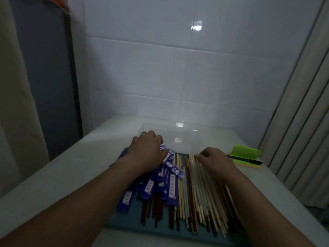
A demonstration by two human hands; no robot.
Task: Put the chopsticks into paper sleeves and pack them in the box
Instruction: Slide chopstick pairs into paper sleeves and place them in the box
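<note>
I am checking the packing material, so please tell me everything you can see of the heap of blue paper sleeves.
The blue paper sleeves are long, narrow and flat, each with a white printed panel. They lie in a loose, overlapping heap on the left part of the teal tray. Dark brown chopsticks stick out of several near ends. The left hand rests on the heap's far end; whether it grips a sleeve is hidden.

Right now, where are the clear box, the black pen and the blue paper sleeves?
clear box (188, 141): head view, on its see-through bottom.
black pen (244, 159): head view, mid-barrel.
blue paper sleeves (171, 185): head view, on one labelled sleeve in the pile.
</note>
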